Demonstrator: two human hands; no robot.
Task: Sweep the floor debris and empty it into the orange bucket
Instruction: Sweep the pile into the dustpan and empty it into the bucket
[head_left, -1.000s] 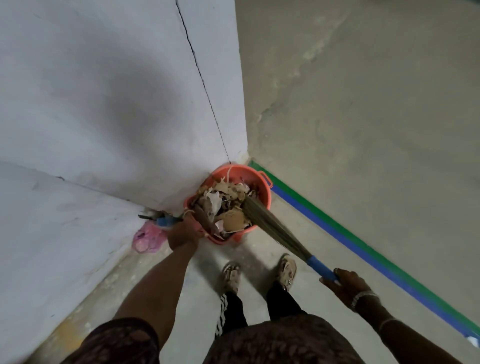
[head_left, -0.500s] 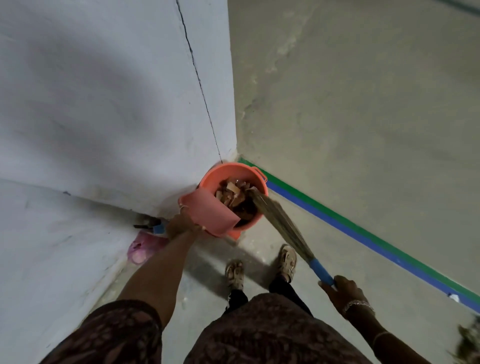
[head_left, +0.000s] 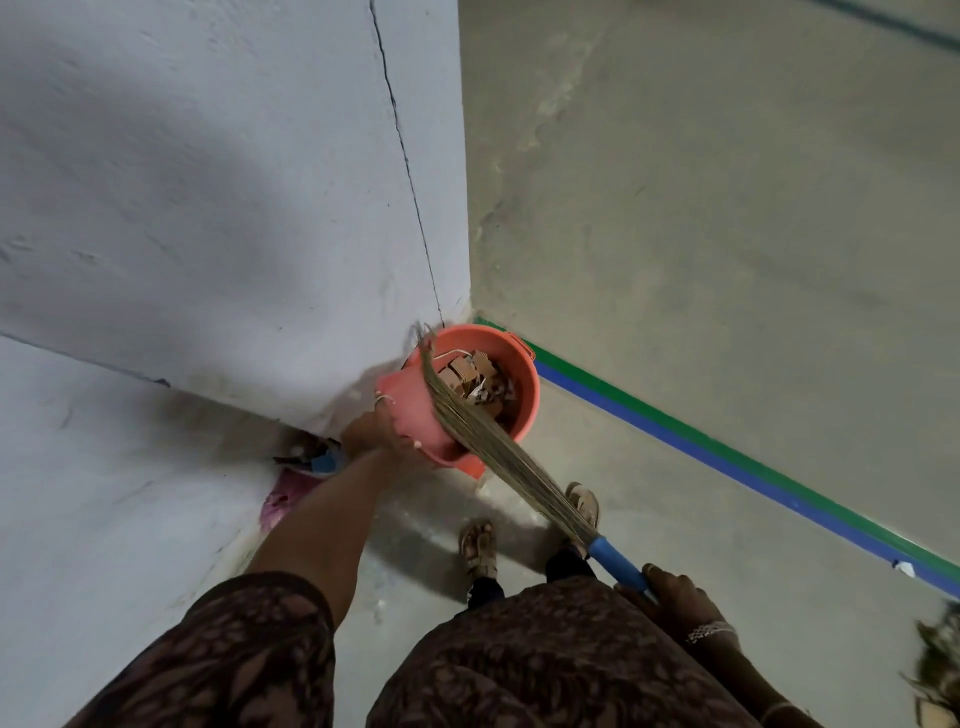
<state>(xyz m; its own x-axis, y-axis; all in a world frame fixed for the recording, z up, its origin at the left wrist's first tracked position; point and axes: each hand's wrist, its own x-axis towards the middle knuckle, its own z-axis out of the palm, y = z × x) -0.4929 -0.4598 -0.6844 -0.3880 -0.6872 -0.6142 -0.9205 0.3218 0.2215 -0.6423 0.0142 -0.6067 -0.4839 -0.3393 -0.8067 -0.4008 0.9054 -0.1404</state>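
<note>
On my feed a white plastered wall (head_left: 208, 182) fills the left side, rough in texture, with broad soft shadows lying across it. A thin dark crack (head_left: 405, 171) runs down it, close to its outer corner. At lower left a second white face (head_left: 104, 519) meets the first along a dark seam. To the right I see a concrete floor (head_left: 727, 234), grey-green and mottled with paler streaks. A stripe of green and blue tape (head_left: 727, 462) starts at the corner's foot and crosses the floor diagonally to the right edge. The light is dim and even.
</note>
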